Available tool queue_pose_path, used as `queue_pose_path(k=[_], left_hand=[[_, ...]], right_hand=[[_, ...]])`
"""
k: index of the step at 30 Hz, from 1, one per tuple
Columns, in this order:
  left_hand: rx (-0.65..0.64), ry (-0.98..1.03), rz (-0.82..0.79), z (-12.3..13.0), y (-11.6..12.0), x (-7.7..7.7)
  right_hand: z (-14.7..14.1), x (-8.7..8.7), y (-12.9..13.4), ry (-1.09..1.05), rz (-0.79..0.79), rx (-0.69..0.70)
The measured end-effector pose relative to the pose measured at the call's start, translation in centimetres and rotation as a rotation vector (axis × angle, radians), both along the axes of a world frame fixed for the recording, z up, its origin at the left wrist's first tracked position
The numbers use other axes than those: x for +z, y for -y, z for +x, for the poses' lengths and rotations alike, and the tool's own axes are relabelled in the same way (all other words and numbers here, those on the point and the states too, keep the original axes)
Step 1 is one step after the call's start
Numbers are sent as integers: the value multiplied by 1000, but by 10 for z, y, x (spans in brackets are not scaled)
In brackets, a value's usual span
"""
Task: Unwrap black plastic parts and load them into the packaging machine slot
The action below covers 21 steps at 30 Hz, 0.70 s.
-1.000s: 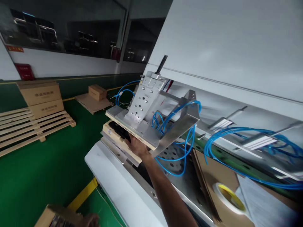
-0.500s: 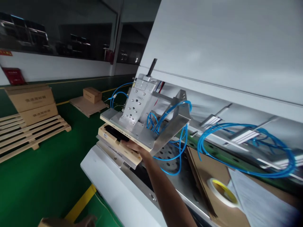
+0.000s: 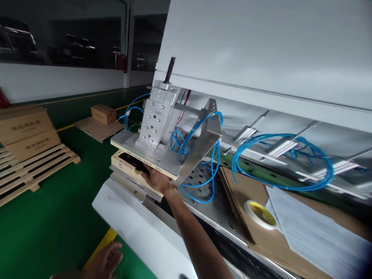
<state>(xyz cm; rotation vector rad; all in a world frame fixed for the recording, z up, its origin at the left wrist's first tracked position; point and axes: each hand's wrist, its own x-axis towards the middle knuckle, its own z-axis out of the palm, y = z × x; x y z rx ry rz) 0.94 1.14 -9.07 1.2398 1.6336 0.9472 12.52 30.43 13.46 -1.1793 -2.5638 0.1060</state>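
The right hand [image 3: 157, 180] is inserted into the press [image 3: 156, 118]; its grip cannot be told. Below-left of the press, the left hand [image 3: 105, 260] is held half-open, nothing visibly gripped.

You have two hands [image 3: 157, 180] in view, one roll of tape [image 3: 257, 205], one slatted wooden pallet [image 3: 43, 170], two stacked cardboard boxes [image 3: 29, 133], one smaller carton [image 3: 103, 115] and at least three metal cylinders [image 3: 281, 149].

The plate [image 3: 165, 162] above the right hand [image 3: 157, 180] was smooth metal; the block [image 3: 128, 169] beneath looked matt, plastic. Beyond the left hand [image 3: 106, 259], the pallet [image 3: 55, 171] was bare wood.
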Motion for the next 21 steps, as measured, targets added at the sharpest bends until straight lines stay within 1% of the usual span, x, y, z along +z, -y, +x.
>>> queue_pose_path(k=[2,3,4,5,6,7,9,10,12,14,16,18,19,20,21], left_hand=[[34,12,38,-11,-17,25],[63,-27,89,-18,-28,42],[58,-87,129,-25,-42,60],[35,-170,190,-33,-58,80],[81,-268,302,-40,-77,99],[102,-360,405,-48,-97,117],[73,-551,600,-61,-141,146],[71,-654,650,-67,-161,157],[137,-831,667,-76,-195,168],[154,-968,632,-83,-213,169],[137,-1055,612,-91,-215,166],[123,-1099,622,-101,-209,163],[94,-1088,627,-106,-205,162],[99,-1065,646,-109,-200,160],[154,-1004,705,-110,-195,157]], right_hand=[[5,-2,9,29,-4,-1],[7,-3,15,36,-2,-14],[10,-6,22,38,10,-39],[14,-10,30,35,35,-74],[17,-14,38,29,73,-115],[21,-19,45,22,117,-155],[29,-30,56,13,192,-208],[33,-34,60,15,209,-217],[36,-40,65,27,199,-222],[35,-40,69,41,166,-237],[29,-37,75,53,117,-241],[21,-32,82,59,68,-226],[18,-30,85,55,53,-245],[17,-30,89,50,40,-269],[18,-31,94,39,31,-273]])
